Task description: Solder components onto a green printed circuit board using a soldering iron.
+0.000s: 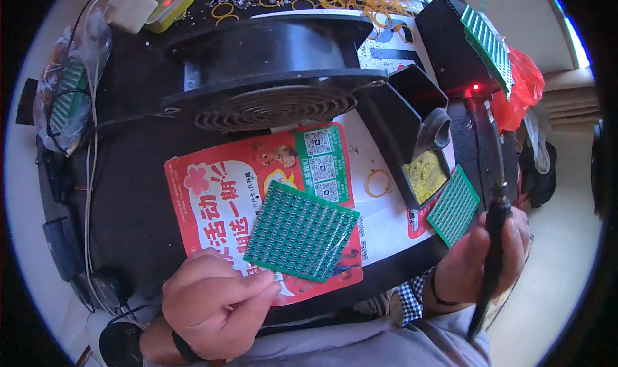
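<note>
Near the front edge of the dark table, a green circuit board with rows of small pads lies over a red printed sheet. My left hand is at its lower left edge, thumb and forefinger pinched together. Whatever sits between those fingertips is too small to make out. On the right, my right hand is wrapped round the black handle of a soldering iron. Its metal shaft points up and away from me. Another green circuit board lies just left of the right hand.
A black fan stands across the middle. Right of it is a soldering iron stand with a yellow sponge. Further right, green boards lean on a black box. Rubber bands lie behind; cables run down the left.
</note>
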`<state>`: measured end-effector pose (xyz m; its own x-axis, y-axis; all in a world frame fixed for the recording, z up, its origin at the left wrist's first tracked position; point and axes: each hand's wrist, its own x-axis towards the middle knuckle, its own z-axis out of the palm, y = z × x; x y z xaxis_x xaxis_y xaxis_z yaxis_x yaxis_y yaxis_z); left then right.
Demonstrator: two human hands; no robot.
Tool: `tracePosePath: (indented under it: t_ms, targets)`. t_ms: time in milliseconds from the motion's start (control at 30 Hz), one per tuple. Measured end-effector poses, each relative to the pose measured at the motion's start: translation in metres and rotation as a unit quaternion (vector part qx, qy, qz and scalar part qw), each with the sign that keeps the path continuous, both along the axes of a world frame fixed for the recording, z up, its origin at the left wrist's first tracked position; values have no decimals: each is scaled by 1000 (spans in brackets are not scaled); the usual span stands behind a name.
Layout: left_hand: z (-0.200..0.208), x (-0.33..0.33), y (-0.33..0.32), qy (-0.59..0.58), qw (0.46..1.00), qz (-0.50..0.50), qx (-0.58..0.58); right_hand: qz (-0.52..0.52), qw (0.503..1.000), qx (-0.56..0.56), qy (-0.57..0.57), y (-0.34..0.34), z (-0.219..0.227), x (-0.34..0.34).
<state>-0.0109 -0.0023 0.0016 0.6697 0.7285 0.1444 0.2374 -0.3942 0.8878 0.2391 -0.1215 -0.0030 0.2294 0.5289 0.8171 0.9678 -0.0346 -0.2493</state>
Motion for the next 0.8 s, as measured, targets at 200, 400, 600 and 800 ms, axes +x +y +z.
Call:
tracePosePath:
  t_ms: [200,400,600,800]
  targets:
    - [-4,10,-8,-96,968,145,-184,48,986,-159,0,26,-12,4]
    - [-5,13,5,-8,995,52,-84,43,973,-220,49,19,0,2]
    - [-5,12,-1,47,997,56,13,71,983,-5,172,4,-11,-16]
    - [-12,14,3,51,997,20,61,131,945,7,301,-23,-38,-30]
